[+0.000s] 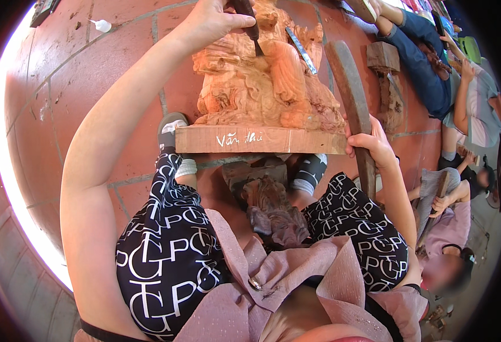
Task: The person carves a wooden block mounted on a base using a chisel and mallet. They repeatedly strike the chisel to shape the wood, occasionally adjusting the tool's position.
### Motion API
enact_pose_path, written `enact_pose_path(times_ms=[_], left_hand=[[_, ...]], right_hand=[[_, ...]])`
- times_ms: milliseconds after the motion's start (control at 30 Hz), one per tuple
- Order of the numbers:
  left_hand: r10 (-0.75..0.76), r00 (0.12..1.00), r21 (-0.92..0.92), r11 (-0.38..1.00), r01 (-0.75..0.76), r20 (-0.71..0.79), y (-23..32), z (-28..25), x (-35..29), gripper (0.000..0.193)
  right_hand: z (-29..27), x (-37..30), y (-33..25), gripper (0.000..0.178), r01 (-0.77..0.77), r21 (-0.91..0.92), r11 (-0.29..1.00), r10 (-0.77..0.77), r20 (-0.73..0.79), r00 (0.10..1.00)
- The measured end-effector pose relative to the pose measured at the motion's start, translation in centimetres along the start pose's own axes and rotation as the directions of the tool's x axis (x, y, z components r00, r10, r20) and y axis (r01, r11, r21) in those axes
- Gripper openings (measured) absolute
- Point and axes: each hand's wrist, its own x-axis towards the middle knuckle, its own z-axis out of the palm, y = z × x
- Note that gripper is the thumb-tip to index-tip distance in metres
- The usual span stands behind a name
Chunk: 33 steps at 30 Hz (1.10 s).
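Note:
A reddish-orange wood carving [245, 91] of a draped figure stands on its flat plank base [319, 141], which has white handwriting on its front edge. At the top of the view my left hand [219, 23] is closed around the dark handle of a carving chisel [250, 25], whose tip points down at the carved surface. My right hand [376, 142] is wrapped round a long, curved wooden club [350, 85] at the right end of the base. Its fingertips are near the base edge. A narrow metal chisel blade [302, 50] lies on the carving's upper right.
A second, darker carving [270, 205] lies between my legs. To the right, a wooden block [384, 57] rests on red floor tiles [79, 85]. A white squeeze bottle [101, 25] lies at far left. Several people sit along the right, one in a pink top [453, 228].

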Motion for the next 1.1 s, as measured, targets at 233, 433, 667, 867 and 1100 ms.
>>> enact_pose_path(times_ms=[233,433,667,867,1100], left_hand=[[0.062,0.998,0.053,0.997,-0.063,0.010,0.88,0.23,0.04,0.036],[0.041,0.999,0.104,0.994,-0.043,0.025,1.36,0.28,0.16,0.037],[0.004,1.000,0.101,0.995,-0.003,-0.012,0.60,0.67,-0.11,0.043],[0.016,1.000,0.107,0.994,-0.015,-0.009,0.70,0.67,-0.22,0.042],[0.026,0.999,0.112,0.993,-0.028,0.023,1.23,1.03,-0.12,0.039]], right_hand=[[0.30,-0.13,-0.34,0.048,-0.008,-0.002,1.000,0.008,0.003,1.000],[-0.02,-0.02,-0.01,0.047,-0.007,-0.014,1.000,0.007,0.005,1.000],[0.37,-0.13,-0.34,0.044,-0.004,-0.002,1.000,0.004,-0.005,1.000],[0.25,-0.08,-0.29,0.043,-0.004,-0.013,1.000,0.004,-0.005,1.000],[0.56,-0.18,-0.51,0.043,-0.017,0.005,1.000,0.017,-0.016,1.000]])
